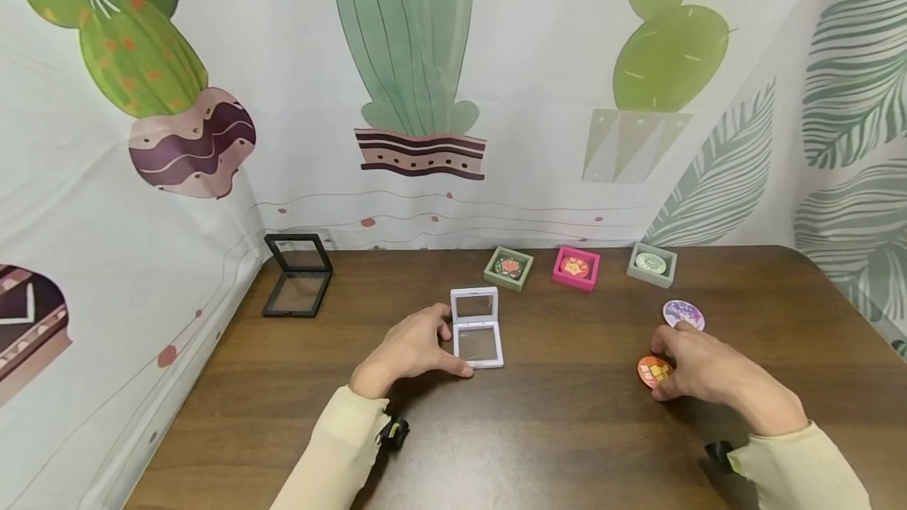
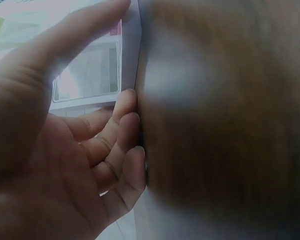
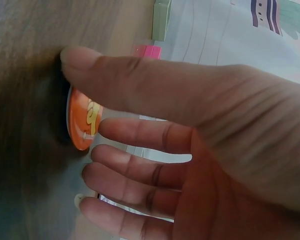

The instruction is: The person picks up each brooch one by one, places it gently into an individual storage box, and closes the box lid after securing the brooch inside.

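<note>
My left hand (image 1: 414,346) holds a small white hinged display frame (image 1: 478,343) at its left side, thumb at the front corner and fingers near the hinge. The frame lies on the table with its clear-windowed lid raised. My right hand (image 1: 716,372) reaches over an orange round badge (image 1: 650,372) with yellow figures, its thumb and index finger at the badge's edges. In the right wrist view, the thumb covers one end of the orange badge (image 3: 82,122). Just beyond that hand lies a purple and white round badge (image 1: 683,314), partly behind the fingers.
Along the back of the table (image 1: 553,431) stand a green frame (image 1: 523,278), a pink frame (image 1: 583,283) and a grey-green frame (image 1: 666,278), each with a round badge inside. A black frame (image 1: 290,313) stands unfolded at the back left. Cactus-print cloth (image 1: 538,203) hangs behind.
</note>
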{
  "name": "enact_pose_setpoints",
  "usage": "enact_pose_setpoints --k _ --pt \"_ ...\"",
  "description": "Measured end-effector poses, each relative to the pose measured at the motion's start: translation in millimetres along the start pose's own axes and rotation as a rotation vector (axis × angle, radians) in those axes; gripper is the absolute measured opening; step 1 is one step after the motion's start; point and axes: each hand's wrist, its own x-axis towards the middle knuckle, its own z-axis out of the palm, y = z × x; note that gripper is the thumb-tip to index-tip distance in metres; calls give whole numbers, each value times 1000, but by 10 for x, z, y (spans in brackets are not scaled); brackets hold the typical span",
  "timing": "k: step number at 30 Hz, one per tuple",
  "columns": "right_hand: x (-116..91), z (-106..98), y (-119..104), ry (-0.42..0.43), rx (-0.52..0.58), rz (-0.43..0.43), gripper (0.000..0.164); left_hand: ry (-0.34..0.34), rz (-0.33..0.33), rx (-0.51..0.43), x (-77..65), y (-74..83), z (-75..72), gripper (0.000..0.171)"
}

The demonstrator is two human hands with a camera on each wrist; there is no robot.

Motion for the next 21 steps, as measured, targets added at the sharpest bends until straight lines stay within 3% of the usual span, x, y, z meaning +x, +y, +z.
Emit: enact_pose_setpoints --k 21 --pt "6 -11 -10 -2 -25 0 43 -19 14 -16 14 -30 -18 81"
